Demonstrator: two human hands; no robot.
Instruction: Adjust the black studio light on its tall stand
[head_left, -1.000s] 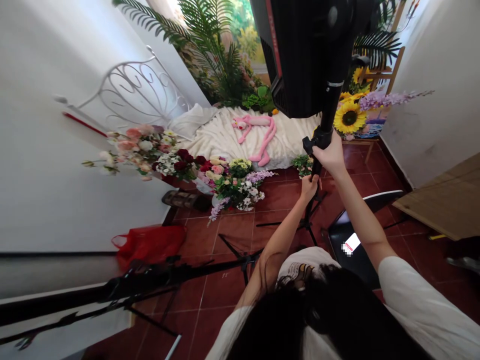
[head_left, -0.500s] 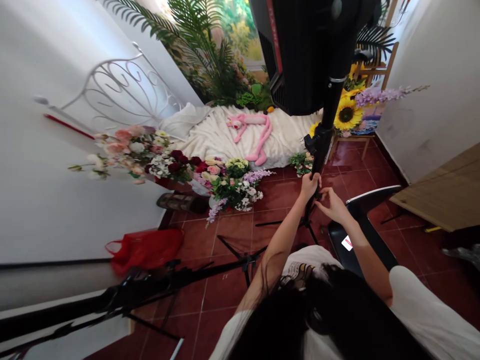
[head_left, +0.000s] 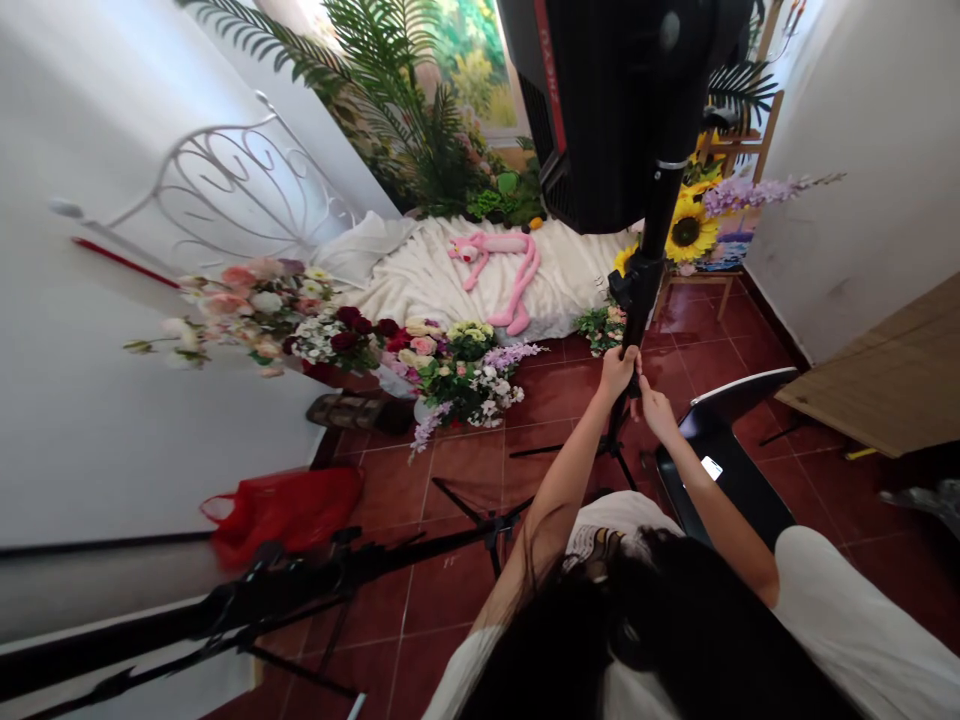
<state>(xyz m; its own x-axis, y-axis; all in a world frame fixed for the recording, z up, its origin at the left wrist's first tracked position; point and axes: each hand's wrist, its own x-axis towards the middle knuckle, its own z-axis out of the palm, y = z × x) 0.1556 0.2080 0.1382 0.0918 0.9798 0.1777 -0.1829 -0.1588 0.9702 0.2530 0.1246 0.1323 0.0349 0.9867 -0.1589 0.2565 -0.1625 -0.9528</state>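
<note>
A black light stand (head_left: 651, 235) rises in front of me, with a large black studio light (head_left: 600, 110) on its upper part. My left hand (head_left: 619, 371) is wrapped round the stand's pole below a black clamp joint (head_left: 627, 287). Just right of the pole, my right hand (head_left: 655, 408) has its fingers drawn together at a small part low on the pole; the part itself is too small to make out. The stand's thin black legs (head_left: 616, 450) spread on the red tiled floor beneath my hands.
A black chair (head_left: 731, 480) with a lit phone (head_left: 712, 468) stands right. A second black stand (head_left: 300, 590) crosses the lower left near a red bag (head_left: 285, 510). Flowers (head_left: 457, 370) and a draped bed (head_left: 420, 270) with a pink plush toy (head_left: 517, 270) lie ahead.
My right hand has turned and closed its fingers beside the pole, where they were spread before. My left hand keeps its hold. The view has shifted slightly.
</note>
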